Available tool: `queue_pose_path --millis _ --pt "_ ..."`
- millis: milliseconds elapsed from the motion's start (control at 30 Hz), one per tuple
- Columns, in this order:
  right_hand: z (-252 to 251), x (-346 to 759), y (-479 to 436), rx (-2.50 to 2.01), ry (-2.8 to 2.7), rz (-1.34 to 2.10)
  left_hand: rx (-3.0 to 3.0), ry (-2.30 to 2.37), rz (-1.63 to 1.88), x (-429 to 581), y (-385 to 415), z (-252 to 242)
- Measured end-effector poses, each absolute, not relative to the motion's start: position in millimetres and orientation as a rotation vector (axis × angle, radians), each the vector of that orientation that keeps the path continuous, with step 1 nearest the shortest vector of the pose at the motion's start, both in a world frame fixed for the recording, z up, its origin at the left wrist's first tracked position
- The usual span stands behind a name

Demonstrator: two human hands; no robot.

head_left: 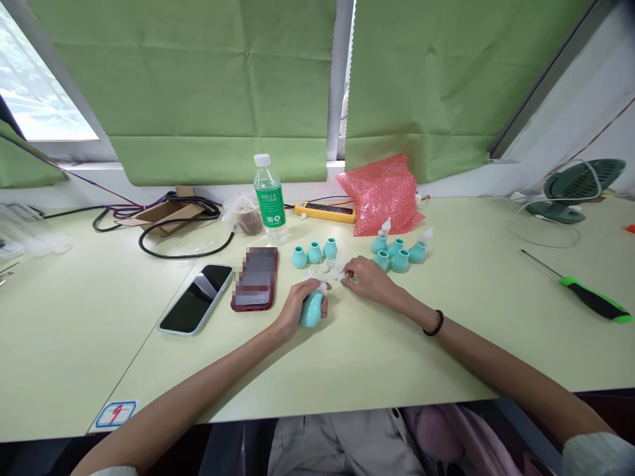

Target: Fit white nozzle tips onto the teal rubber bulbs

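Note:
My left hand is wrapped round a teal squeeze bulb, whose pale neck points away from me. To its right, my right hand pinches at a small clear plastic tip among a few similar pieces on the table. A small white part lies just beyond the left hand. Behind it stand three teal bulbs with open necks. Several more bulbs are grouped beyond my right hand, two of them fitted with clear pointed tips.
Two phones lie left of my left hand. Behind are a water bottle, a yellow power strip and a pink bubble-wrap bag. A screwdriver and a green fan are at right; black cable coils at left.

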State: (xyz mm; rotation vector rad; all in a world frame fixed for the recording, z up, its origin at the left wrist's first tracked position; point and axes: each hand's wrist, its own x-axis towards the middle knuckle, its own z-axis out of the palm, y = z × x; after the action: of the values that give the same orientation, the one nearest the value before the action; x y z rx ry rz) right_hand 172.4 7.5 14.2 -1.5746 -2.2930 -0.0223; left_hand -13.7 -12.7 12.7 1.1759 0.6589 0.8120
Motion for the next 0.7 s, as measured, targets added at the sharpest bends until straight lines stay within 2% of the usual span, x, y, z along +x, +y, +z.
queue_pose_path --millis 100,300,700 --pt "22.3 171.2 -0.3 -1.445 -2.182 0.201 1.197 0.678 0.765 -13.8 -14.1 13.6" --pt "40.4 175.0 -18.9 -1.198 -1.764 0.952 1.65 0.735 0.745 -14.0 -21.5 14.6" --pt "39.2 181.3 -19.3 -1.082 -1.875 1.224 2.007 0.786 0.701 -16.4 -26.6 20.9"
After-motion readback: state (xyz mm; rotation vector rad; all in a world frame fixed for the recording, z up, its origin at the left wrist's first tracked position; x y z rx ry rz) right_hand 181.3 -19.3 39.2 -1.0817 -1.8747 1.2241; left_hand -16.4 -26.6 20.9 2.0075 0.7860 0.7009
